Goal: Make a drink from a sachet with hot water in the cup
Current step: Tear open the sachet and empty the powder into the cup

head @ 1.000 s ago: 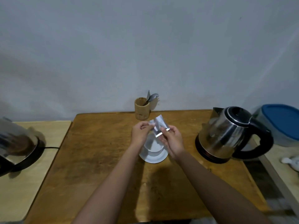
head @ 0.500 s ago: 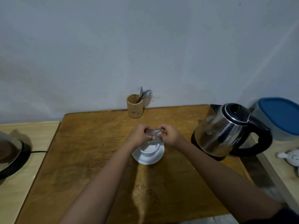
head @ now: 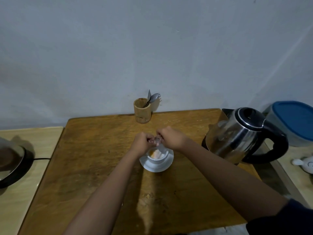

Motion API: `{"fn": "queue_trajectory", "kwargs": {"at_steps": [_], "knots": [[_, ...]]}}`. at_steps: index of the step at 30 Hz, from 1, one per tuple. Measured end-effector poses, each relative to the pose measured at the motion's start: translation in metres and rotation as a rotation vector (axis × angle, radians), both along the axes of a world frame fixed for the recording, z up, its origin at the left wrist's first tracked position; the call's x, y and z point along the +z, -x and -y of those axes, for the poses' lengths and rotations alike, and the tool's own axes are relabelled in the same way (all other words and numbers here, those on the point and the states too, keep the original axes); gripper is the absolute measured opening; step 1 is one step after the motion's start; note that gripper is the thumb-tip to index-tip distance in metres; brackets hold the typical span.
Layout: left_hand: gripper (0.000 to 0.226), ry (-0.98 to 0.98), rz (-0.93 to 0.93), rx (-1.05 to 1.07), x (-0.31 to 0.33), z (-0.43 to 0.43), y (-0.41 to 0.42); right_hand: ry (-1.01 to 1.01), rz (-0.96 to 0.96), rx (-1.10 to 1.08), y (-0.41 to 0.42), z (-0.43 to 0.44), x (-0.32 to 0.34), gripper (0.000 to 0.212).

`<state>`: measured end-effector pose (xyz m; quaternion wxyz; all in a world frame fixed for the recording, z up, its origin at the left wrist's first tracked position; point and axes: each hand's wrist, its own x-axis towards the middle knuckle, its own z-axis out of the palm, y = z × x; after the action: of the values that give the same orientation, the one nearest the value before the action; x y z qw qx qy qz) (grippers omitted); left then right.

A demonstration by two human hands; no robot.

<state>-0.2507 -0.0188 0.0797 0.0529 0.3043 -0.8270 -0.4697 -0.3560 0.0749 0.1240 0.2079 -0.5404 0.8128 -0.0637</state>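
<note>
A white cup [head: 156,157] stands on a white saucer [head: 167,164] in the middle of the wooden table [head: 94,160]. Pale and orange powder lies inside the cup. My left hand [head: 141,144] and my right hand [head: 171,138] meet just above the cup, both pinching a silvery sachet [head: 157,140] that is tipped mouth-down over it. Most of the sachet is hidden by my fingers. A steel electric kettle [head: 240,136] with a black lid and handle stands to the right of the cup.
A bamboo holder [head: 142,112] with spoons stands at the table's back edge by the wall. A blue-lidded container [head: 294,122] and a small white object [head: 306,164] sit at far right. A second appliance [head: 10,160] with a black cord sits on the pale counter at left.
The sachet, held flat and upright between my hands a second ago, is now folded down and tipped over the cup. Powder now shows inside the cup. The view has shifted.
</note>
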Motion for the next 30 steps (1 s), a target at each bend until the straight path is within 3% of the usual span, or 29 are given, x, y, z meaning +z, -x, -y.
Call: {"fn": "queue_trajectory", "kwargs": {"at_steps": [6,10,21,26,30], "knots": [[0.04,-0.038,-0.013,0.058,-0.003,0.0,-0.006,0.018,0.102,-0.158,0.005,-0.005,0.006,0.009],[0.005,-0.006,-0.003,0.009,0.007,-0.002,-0.006,0.034,0.067,-0.154,0.001,-0.005,0.014,0.011],[0.014,0.143,0.042,-0.051,0.018,0.0,-0.011,0.031,-0.045,-0.102,-0.01,0.0,0.019,0.018],[0.012,0.176,0.031,-0.024,0.016,0.001,-0.012,0.064,0.007,-0.156,-0.009,0.001,0.011,0.029],[0.011,0.182,0.03,-0.022,0.018,-0.001,-0.012,0.067,0.029,-0.163,-0.01,-0.001,0.004,0.014]]}}
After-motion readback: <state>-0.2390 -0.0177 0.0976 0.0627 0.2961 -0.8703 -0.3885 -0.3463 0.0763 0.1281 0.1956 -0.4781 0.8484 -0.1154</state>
